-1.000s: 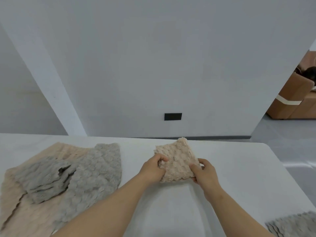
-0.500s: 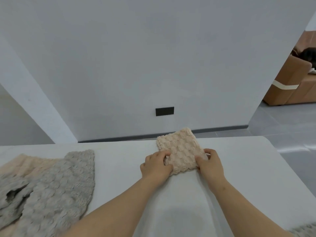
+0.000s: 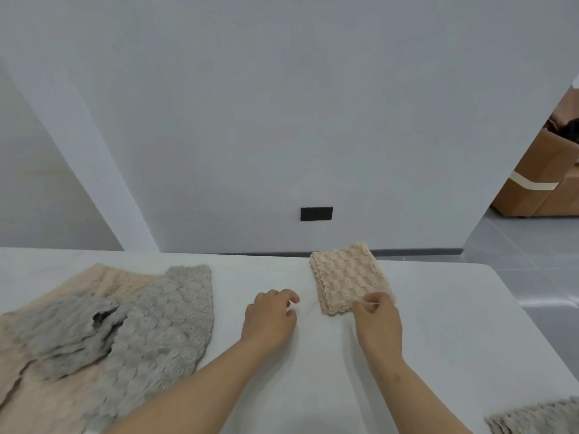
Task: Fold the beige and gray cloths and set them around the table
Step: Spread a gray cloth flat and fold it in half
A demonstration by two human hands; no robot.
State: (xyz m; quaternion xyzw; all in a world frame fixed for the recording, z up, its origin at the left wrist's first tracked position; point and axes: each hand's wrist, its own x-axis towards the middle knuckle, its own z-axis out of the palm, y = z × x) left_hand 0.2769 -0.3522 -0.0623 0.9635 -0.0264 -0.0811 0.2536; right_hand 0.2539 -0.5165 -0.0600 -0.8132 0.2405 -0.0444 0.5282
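Note:
A folded beige cloth (image 3: 347,277) lies flat near the far edge of the white table (image 3: 454,324). My right hand (image 3: 377,321) is at its near right corner, fingertips curled against the edge; whether it pinches the cloth is unclear. My left hand (image 3: 271,314) hovers over bare table left of the cloth, fingers loosely curled, holding nothing. On the left, unfolded gray cloths (image 3: 156,324) lie rumpled on top of a spread beige cloth (image 3: 40,396). A folded gray cloth (image 3: 539,418) shows at the near right corner.
A grey wall with a black plate (image 3: 316,213) stands behind the table. Brown furniture (image 3: 539,180) sits on the floor at far right. The table's right edge runs diagonally toward the folded gray cloth.
The folded beige cloth was set down flat near the far edge. My left hand let go of it and drew back to the left; my right hand stays at its corner.

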